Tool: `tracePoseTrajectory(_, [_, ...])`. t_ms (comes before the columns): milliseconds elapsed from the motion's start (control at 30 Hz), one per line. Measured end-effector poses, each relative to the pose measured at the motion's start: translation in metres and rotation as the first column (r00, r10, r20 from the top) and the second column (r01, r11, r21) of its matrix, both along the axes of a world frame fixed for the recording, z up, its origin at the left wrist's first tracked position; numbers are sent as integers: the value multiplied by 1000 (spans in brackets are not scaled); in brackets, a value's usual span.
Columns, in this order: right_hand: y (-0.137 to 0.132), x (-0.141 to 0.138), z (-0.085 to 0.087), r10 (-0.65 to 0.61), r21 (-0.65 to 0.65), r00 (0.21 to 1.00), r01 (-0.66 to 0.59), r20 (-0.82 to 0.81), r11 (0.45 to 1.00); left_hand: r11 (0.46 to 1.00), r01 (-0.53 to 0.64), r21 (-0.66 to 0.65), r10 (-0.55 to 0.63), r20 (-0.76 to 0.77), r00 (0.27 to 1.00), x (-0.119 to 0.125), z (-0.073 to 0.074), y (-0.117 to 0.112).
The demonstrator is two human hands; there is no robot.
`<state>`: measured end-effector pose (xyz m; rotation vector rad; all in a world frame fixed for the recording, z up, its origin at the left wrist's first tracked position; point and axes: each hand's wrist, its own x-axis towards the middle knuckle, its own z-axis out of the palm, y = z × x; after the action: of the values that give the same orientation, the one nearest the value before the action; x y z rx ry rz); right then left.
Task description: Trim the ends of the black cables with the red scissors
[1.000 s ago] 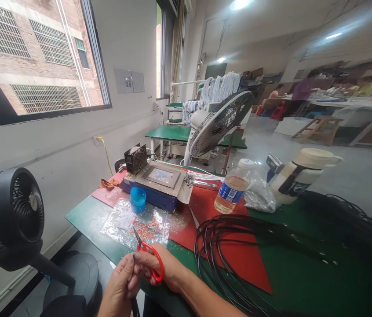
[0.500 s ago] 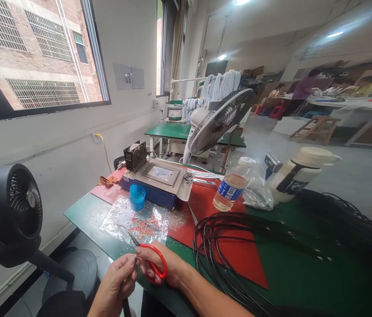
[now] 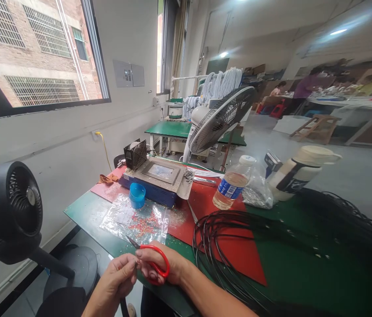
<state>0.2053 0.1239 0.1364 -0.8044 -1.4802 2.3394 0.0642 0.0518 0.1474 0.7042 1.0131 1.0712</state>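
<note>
My right hand point(image 3: 161, 264) is closed around red-handled scissors point(image 3: 163, 256), whose dark pointed blades angle up and left over the table edge. Its thumb and fingertips meet those of my left hand point(image 3: 118, 275), which is closed in a pinch. From under the left hand hangs a black cable point(image 3: 124, 307); the small end between the fingertips is mostly hidden. Just beyond the blades, a clear plastic bag point(image 3: 115, 220) lies flat with small red and yellowish scraps point(image 3: 143, 223) on it. A blue cup point(image 3: 137, 196) stands at its far side.
A blue machine with a metal top plate point(image 3: 176, 180) sits behind the bag. Black cable coils point(image 3: 206, 246) spread over a red mat point(image 3: 252, 264) at right. A labelled bottle point(image 3: 230, 189), a beige jug point(image 3: 300, 171) and fans point(image 3: 17, 207) stand around; people work farther back.
Both hands stay together with only slight shifts of the fingertips. The scissors have tilted slightly, their blade tips a little farther left. The view has moved very slightly.
</note>
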Motion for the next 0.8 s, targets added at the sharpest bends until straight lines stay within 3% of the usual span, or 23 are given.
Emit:
tracePoseTrajectory(267, [0, 1, 3, 55, 1, 998, -55, -13, 998, 999, 34, -21, -34, -21, 999, -7, -13, 0])
tracePoseTrajectory(533, [-3, 3, 19, 122, 1, 992, -122, 9, 992, 992, 122, -17, -123, -110, 986, -11, -11, -5])
tracePoseTrajectory(800, [-1, 4, 13, 183, -2, 983, -183, -8, 983, 987, 159, -25, -161, -125, 979, -13, -10, -6])
